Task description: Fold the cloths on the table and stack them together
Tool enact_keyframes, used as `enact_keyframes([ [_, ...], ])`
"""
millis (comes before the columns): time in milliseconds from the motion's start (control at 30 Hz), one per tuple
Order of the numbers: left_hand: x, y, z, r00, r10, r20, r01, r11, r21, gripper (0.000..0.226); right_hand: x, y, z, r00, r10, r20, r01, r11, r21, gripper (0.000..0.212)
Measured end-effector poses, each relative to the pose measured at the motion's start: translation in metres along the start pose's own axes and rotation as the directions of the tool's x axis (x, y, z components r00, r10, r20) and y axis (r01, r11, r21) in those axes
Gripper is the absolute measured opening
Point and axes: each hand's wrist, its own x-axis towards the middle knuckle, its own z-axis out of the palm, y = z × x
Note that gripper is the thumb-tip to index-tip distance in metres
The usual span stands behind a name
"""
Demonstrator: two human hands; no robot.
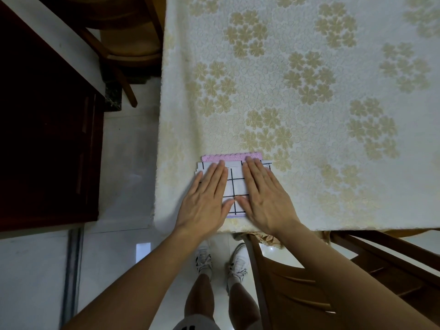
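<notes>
1. Far left, off the table, stand a dark wooden cabinet [47, 139] and, beyond it, a wooden chair [128, 44]. Neither has any part in what I'm doing.

2. My left hand [204, 198] lies flat on the left half of the white grid-patterned cloth [234, 184], fingers straight and close together, pointing away from me. It holds nothing; it only presses down.

3. The grid cloth is folded into a small rectangle at the near left corner of the table [309, 91], which is covered in a cream floral tablecloth. It sits on top of a pink cloth [232, 157], whose far edge shows as a strip beyond my fingertips, with a thin lilac line along the near edge too.

4. My right hand [264, 198] lies flat on the right half of the same cloth, fingers straight and together, their tips reaching the pink strip. My two thumbs nearly meet over the middle of the grid.

5. I judge this to be the closing step: pressing the stack flat. I see no other loose cloth on the table, so the folding looks done.

6. Next I'd square the edges, since the grid cloth's far left corner shows stepped layers, then lift both palms straight up so nothing shifts.

7. Near right, another wooden chair [357, 270] is tucked by the table edge.
</notes>
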Motion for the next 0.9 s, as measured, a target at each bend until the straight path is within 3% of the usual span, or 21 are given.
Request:
enact_keyframes([
  [333,0.006,-0.006,0.002,1.0,-0.009,0.009,0.009,1.0,-0.015,0.074,0.007,0.008,0.001,0.998,0.057,-0.018,-0.056,0.997,0.046,0.087],
  [900,0.002,-0.005,-0.013,0.996,-0.039,0.076,0.035,0.998,0.05,0.079,0.006,0.006,-0.009,0.993,0.085,0.084,-0.086,0.996,0.013,0.086],
])
